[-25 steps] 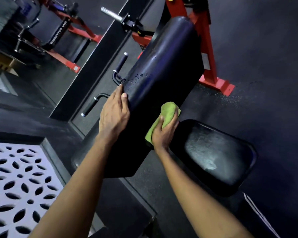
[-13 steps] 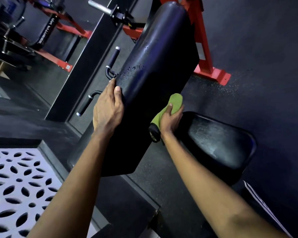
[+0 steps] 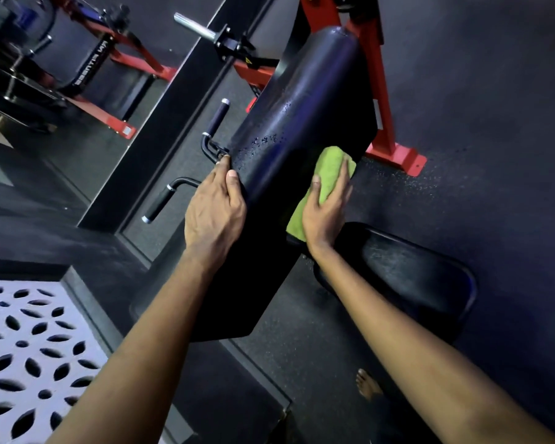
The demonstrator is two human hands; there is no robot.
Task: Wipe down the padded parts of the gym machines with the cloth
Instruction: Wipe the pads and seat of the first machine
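The left hand (image 3: 213, 216) grips the left edge of the long black pad (image 3: 302, 116), thumb on top and fingers curled behind it; the right hand (image 3: 326, 213) lies flat, fingers straight, pressing the green cloth (image 3: 329, 168) against the pad's right side; droplets (image 3: 263, 139) speckle the pad above; the seat pad (image 3: 414, 277) sits lower right, beside the red frame (image 3: 394, 152).

Folded green cloth (image 3: 330, 165) flat against the right side of the long black droplet-speckled pad (image 3: 302, 107), seat pad (image 3: 414, 277) below.
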